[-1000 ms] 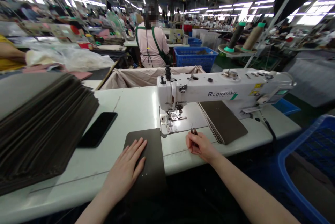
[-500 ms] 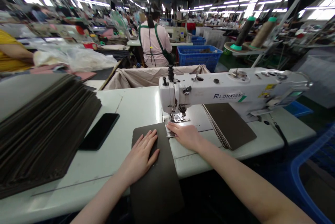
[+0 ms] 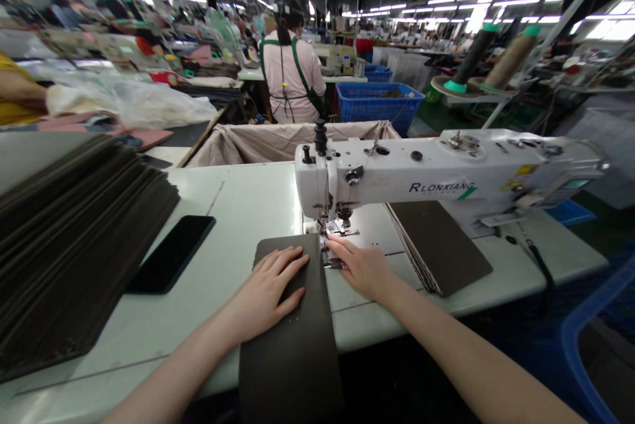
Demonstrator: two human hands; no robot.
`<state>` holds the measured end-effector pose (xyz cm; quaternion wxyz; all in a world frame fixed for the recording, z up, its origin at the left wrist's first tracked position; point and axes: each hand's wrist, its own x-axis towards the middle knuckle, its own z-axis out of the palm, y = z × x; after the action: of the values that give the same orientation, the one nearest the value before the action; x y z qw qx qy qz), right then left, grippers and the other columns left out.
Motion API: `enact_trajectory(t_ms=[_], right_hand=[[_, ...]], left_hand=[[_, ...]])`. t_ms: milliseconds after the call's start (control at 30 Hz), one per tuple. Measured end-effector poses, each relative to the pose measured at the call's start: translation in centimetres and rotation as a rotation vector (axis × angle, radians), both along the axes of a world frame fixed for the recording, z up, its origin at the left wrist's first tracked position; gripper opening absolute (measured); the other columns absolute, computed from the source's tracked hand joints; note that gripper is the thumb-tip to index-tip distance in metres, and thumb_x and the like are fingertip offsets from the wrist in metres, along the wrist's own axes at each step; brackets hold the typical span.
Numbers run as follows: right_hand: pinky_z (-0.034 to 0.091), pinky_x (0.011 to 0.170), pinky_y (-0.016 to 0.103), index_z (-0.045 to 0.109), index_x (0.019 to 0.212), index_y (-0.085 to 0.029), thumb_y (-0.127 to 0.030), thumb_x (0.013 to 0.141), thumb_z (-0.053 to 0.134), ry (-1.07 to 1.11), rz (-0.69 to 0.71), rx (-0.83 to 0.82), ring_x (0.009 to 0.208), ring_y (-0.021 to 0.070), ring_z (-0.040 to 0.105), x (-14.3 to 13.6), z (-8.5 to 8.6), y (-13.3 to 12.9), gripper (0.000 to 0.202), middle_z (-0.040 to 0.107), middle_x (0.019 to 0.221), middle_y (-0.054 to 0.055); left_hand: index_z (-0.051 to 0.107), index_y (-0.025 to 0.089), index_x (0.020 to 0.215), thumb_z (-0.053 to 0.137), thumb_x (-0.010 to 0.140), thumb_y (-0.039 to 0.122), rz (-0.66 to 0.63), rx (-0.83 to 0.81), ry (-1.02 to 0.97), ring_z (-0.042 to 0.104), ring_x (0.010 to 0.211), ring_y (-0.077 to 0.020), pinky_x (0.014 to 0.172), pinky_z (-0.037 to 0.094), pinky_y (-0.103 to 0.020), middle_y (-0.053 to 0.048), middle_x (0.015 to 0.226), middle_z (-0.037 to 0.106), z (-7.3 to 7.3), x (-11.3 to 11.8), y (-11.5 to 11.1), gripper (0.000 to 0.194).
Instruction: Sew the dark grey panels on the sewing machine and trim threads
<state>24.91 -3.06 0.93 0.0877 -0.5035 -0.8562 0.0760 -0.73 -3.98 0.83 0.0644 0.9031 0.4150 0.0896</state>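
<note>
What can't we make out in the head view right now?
All head view:
- metal tool: handle hidden by the right hand
- dark panel: part under the left hand covered; near end lost in shadow
- machine display: readout too small, blurred
- tall dark stack: cut off by left edge
- blue basket at lower right: cut off by right edge

Both forearms are bare and reach in from the near edge of the desk (image 3: 258,196), angled toward each other. The left hand (image 3: 270,285) lies palm down, its fingers extended close together and its thumb apart, pointing right. The right hand (image 3: 364,268) is turned inward, its index finger stretched leftward, the other fingers curled beneath.
</note>
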Motion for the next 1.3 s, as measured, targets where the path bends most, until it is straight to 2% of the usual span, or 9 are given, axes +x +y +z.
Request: enact_trajectory(t_ms=[100, 233, 400, 533, 633, 733, 933, 1300], right_hand=[[0.053, 0.078, 0.033, 0.024, 0.151, -0.033, -0.025, 0.091, 0.045, -0.028, 0.062, -0.007, 0.105, 0.0213, 0.063, -0.5, 0.5, 0.4, 0.064, 0.026, 0.156, -0.003], [0.054, 0.077, 0.033, 0.031, 0.149, -0.033, -0.030, 0.092, 0.047, -0.045, 0.107, -0.026, 0.099, 0.0211, 0.065, -1.2, 0.8, 0.9, 0.060, 0.029, 0.155, -0.003], [0.053, 0.080, 0.034, 0.033, 0.149, -0.030, -0.027, 0.090, 0.048, -0.032, 0.058, -0.047, 0.104, 0.0223, 0.064, -0.5, 0.3, 0.6, 0.060, 0.033, 0.153, -0.001], [0.049, 0.094, 0.034, 0.040, 0.146, -0.027, -0.027, 0.092, 0.047, 0.048, 0.028, -0.054, 0.116, 0.0214, 0.057, 0.0, -0.2, 0.2, 0.054, 0.037, 0.152, 0.001], [0.047, 0.098, 0.034, 0.040, 0.145, -0.027, -0.027, 0.094, 0.045, 0.089, 0.026, -0.046, 0.120, 0.0209, 0.055, 0.0, -0.3, 0.1, 0.052, 0.039, 0.151, 0.000], [0.047, 0.098, 0.035, 0.040, 0.145, -0.027, -0.027, 0.094, 0.045, 0.098, 0.031, -0.042, 0.121, 0.0211, 0.054, -0.1, -0.3, 0.2, 0.052, 0.039, 0.150, 0.000], [0.047, 0.097, 0.034, 0.042, 0.145, -0.027, -0.024, 0.091, 0.046, 0.075, 0.015, -0.061, 0.118, 0.0217, 0.056, -0.2, -0.4, 0.2, 0.054, 0.038, 0.151, 0.001], [0.047, 0.097, 0.034, 0.043, 0.143, -0.027, -0.025, 0.092, 0.046, 0.086, 0.016, -0.044, 0.116, 0.0218, 0.058, -0.2, -0.7, 0.2, 0.051, 0.040, 0.149, 0.002]], left_hand=[[0.035, 0.026, 0.146, 0.047, 0.095, 0.041, 0.005, -0.012, 0.020, 0.034, 0.140, -0.0277, 0.116, 0.029, -0.050, -0.006, 0.154, 0.035, -0.5, -0.7, -1.4, 0.055], [0.028, 0.026, 0.150, 0.046, 0.096, 0.044, 0.019, -0.003, 0.039, 0.029, 0.143, -0.0265, 0.119, 0.024, -0.049, -0.004, 0.157, 0.029, -1.2, -1.1, -2.3, 0.060], [0.023, 0.028, 0.152, 0.043, 0.097, 0.046, 0.027, 0.010, 0.058, 0.029, 0.143, -0.0259, 0.118, 0.026, -0.048, -0.005, 0.157, 0.029, -1.1, -0.6, -0.6, 0.061], [0.030, 0.028, 0.149, 0.047, 0.095, 0.048, -0.003, 0.011, 0.003, 0.034, 0.140, -0.0286, 0.115, 0.030, -0.050, -0.007, 0.154, 0.035, -0.4, 0.5, 1.2, 0.061], [0.031, 0.027, 0.149, 0.047, 0.094, 0.048, -0.050, -0.006, -0.020, 0.029, 0.142, -0.0285, 0.117, 0.026, -0.050, -0.006, 0.156, 0.031, -0.1, 1.2, 1.8, 0.061], [0.029, 0.026, 0.150, 0.047, 0.095, 0.046, -0.062, -0.010, -0.033, 0.026, 0.144, -0.0272, 0.119, 0.023, -0.050, -0.005, 0.157, 0.028, -0.2, 1.4, 1.9, 0.061], [0.032, 0.027, 0.149, 0.050, 0.093, 0.047, -0.043, 0.008, -0.062, 0.030, 0.143, -0.0275, 0.118, 0.026, -0.049, -0.005, 0.156, 0.032, -0.2, 1.5, 1.6, 0.062], [0.029, 0.029, 0.150, 0.050, 0.093, 0.046, -0.036, -0.013, -0.043, 0.029, 0.143, -0.0280, 0.117, 0.026, -0.049, -0.003, 0.156, 0.031, 0.1, 1.6, 1.5, 0.063]])
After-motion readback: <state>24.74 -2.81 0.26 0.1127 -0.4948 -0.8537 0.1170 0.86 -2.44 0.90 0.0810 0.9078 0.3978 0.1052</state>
